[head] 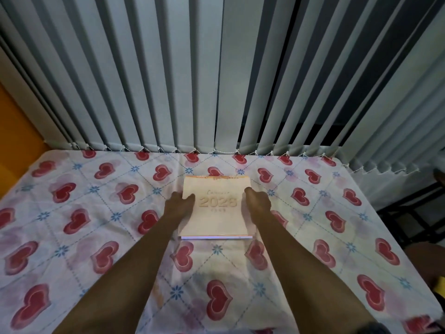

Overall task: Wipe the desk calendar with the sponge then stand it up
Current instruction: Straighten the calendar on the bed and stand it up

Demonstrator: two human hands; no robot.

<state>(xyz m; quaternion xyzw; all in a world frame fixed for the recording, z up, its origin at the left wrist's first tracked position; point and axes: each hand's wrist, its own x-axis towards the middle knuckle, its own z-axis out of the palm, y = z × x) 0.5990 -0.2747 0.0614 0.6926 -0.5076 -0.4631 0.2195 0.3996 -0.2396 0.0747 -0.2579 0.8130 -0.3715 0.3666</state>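
Observation:
A cream desk calendar (216, 220) with "2026" on its cover stands tilted on the heart-patterned cloth, its spiral edge at the top and far side. My left hand (179, 203) grips its left edge. On the opposite edge, my right hand (257, 201) holds the calendar. Both forearms reach in from the bottom of the head view. I see no sponge.
A white tablecloth (96, 225) with red hearts and blue flowers covers the table. Grey vertical blinds (192, 80) hang right behind it. An orange wall (16, 141) is at the left. A dark frame (409, 208) stands beyond the table's right edge.

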